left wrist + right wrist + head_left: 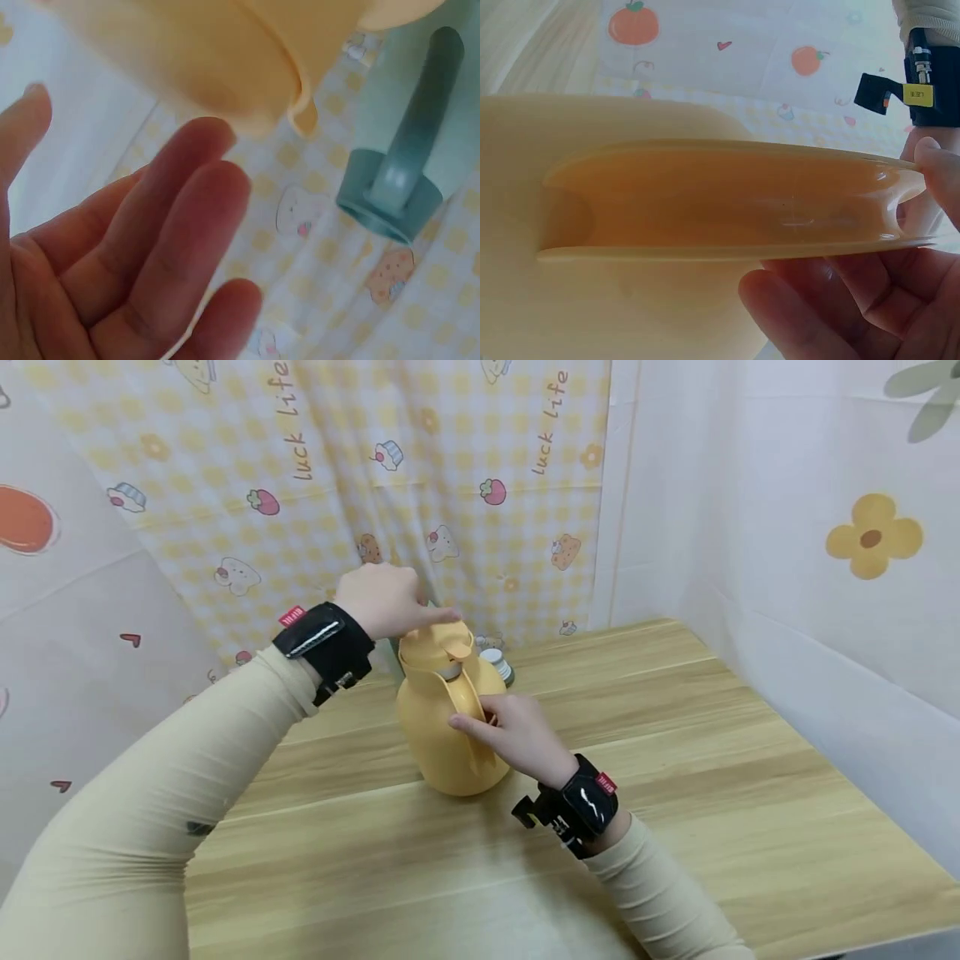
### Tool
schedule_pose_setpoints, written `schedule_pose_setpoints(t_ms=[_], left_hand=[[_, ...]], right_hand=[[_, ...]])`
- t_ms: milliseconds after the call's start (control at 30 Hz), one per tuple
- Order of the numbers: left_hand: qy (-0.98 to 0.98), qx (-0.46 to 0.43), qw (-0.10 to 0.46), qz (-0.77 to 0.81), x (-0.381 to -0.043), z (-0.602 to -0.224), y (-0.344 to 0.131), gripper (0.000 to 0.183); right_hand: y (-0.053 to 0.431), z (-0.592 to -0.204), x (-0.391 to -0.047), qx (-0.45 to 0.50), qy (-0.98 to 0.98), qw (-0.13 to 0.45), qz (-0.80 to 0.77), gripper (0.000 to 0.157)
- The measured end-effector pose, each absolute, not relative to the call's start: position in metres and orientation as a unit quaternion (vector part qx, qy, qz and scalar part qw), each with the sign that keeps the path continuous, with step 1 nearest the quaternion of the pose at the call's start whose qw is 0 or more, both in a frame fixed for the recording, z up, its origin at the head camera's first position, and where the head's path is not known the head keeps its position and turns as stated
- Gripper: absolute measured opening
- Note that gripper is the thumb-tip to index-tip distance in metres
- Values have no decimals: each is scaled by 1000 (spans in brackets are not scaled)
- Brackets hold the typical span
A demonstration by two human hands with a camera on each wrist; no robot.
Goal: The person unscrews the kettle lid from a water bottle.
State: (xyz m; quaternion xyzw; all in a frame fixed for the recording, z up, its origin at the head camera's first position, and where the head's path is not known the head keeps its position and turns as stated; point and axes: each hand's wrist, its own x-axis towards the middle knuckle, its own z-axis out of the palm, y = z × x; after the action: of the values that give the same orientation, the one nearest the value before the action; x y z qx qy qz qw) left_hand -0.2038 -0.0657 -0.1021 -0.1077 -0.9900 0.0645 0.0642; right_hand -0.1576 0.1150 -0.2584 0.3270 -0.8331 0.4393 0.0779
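A yellow vacuum jug (435,735) stands upright on the table, its handle (465,695) turned toward me. My right hand (525,737) grips this handle, thumb on one side and fingers on the other. In the right wrist view the hollow handle (735,199) runs between thumb and fingers. Over the jug's lid (426,647) is my left hand (381,597), thumb reaching across the top. From the left wrist view, that hand's fingers (202,240) are loosely extended close to the yellow rim; whether they touch it, I cannot tell.
Behind the jug stands a pale green vessel with a dark green curved handle (420,120), mostly hidden in the head view. A white-capped item (493,658) sits at the jug's back right. Patterned curtains (450,460) border the wood-grain table (637,735).
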Motion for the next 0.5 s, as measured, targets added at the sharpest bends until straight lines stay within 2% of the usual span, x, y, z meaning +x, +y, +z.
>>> schedule_pose_setpoints(t_ms=[233, 400, 500], left_hand=[[-992, -108, 63, 10, -173, -94, -93, 69], [-991, -115, 61, -7, -147, -118, -109, 68], [-991, -122, 47, -25, -130, -137, -116, 65]], right_hand=[[89, -255, -147, 315, -836, 109, 435, 40], [63, -253, -138, 319, -848, 158, 392, 47], [47, -251, -131, 335, -857, 159, 357, 51]])
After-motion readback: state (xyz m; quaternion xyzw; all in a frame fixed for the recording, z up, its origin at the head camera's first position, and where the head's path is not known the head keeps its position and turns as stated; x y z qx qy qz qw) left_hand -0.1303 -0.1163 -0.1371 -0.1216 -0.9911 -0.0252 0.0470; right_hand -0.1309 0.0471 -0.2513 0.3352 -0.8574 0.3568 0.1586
